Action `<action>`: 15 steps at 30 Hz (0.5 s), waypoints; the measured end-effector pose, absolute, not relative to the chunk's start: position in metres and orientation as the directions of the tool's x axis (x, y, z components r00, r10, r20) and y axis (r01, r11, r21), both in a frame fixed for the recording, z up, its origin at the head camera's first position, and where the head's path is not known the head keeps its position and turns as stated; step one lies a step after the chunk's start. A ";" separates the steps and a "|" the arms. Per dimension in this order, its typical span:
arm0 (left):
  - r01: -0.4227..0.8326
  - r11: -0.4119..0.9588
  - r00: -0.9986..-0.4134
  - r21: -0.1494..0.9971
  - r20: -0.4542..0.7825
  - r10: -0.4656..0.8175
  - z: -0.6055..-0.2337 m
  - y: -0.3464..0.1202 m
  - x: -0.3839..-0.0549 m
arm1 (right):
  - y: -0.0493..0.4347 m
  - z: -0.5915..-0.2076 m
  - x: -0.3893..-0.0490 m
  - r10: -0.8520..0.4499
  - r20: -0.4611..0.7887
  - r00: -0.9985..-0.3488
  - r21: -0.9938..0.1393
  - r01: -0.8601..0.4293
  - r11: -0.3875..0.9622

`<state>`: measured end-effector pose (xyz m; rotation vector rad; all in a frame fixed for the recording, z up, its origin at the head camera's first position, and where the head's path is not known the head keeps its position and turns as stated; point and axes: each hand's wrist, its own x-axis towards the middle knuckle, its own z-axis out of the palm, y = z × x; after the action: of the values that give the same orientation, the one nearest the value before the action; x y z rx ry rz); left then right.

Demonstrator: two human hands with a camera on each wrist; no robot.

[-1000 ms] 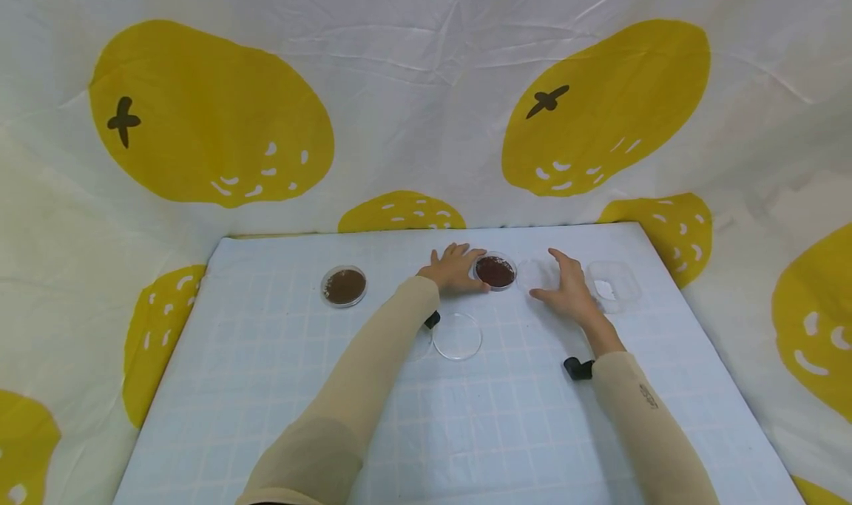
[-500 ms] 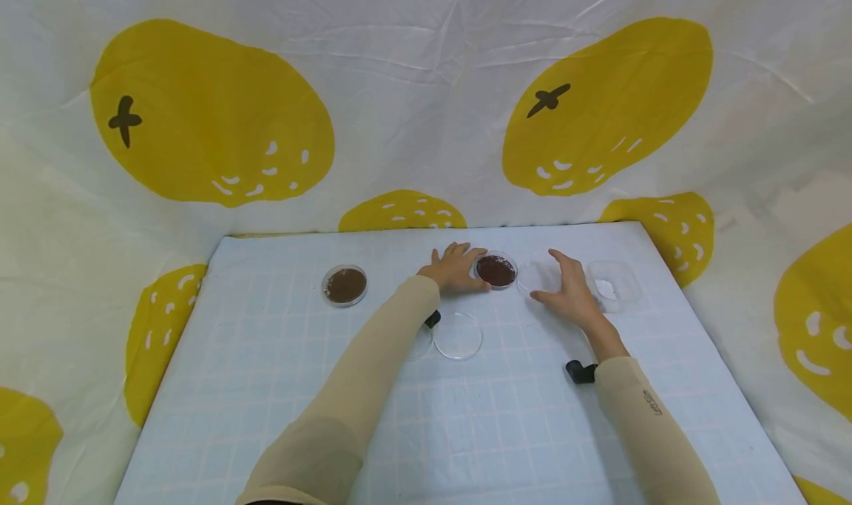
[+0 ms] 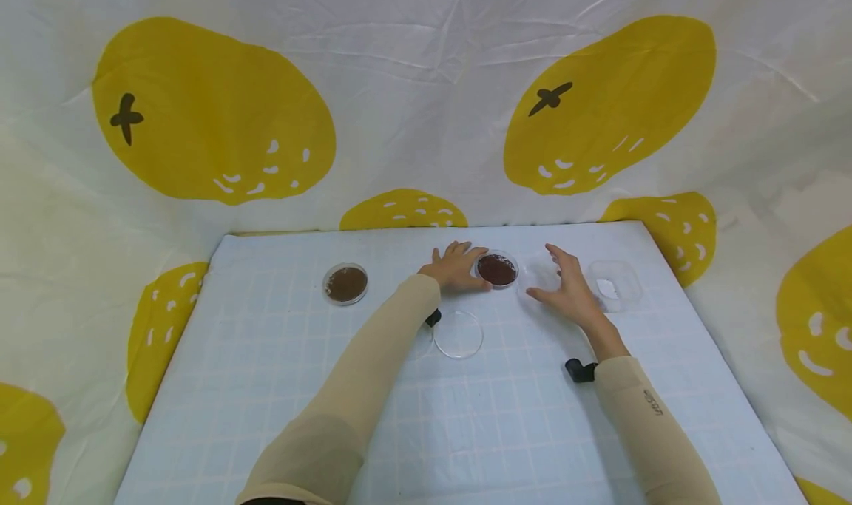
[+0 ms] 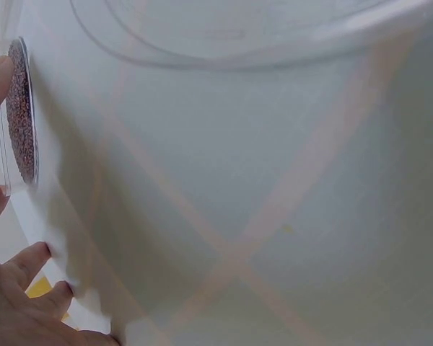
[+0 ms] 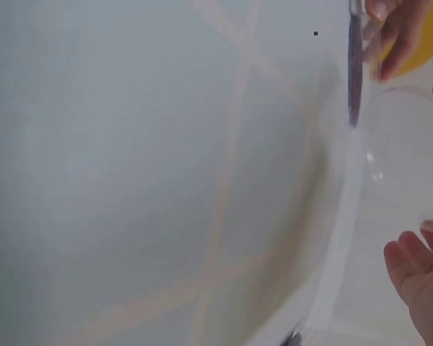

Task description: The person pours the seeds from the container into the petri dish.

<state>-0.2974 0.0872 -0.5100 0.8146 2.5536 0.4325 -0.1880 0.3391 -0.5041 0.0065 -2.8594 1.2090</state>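
My left hand (image 3: 455,267) holds a clear petri dish (image 3: 498,287) between thumb and index finger, its other fingers spread. Dark reddish-brown granules (image 4: 19,115) cover the dish's bottom. Just right of it, my right hand (image 3: 567,287) grips a clear round lid (image 3: 523,279) across its width, thumb at the near side and fingers at the far side. In the right wrist view that lid (image 5: 397,137) is tilted beside the dish, seen edge-on. Its outline is faint against the pale cloth.
A second dish of brown granules (image 3: 346,285) stands at the back left. One clear round lid (image 3: 459,358) lies nearer, beside another partly hidden by my left sleeve (image 3: 379,350). A clear plastic box (image 3: 631,292) with something white inside stands right of my right hand. A patterned curtain borders the table's back.
My right fingertips have shifted slightly left and away from me, and the clear lid they hold has risen and tilted. My left hand and its dish stay in place.
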 end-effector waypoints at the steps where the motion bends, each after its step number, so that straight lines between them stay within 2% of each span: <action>1: 0.472 0.780 -0.739 0.411 -0.298 0.604 -0.509 0.087 -0.297 | 0.338 -0.503 -0.188 0.006 0.040 -0.999 -0.722 -0.024 0.692; 15: 0.471 0.783 -0.744 0.406 -0.294 0.600 -0.512 0.088 -0.298 | 0.327 -0.504 -0.198 -0.046 0.116 -0.992 -0.823 -0.122 0.555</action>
<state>-0.2981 0.0885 -0.5117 0.8084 2.5631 0.4300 -0.1981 0.3265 -0.5036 0.1464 -2.6985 1.4371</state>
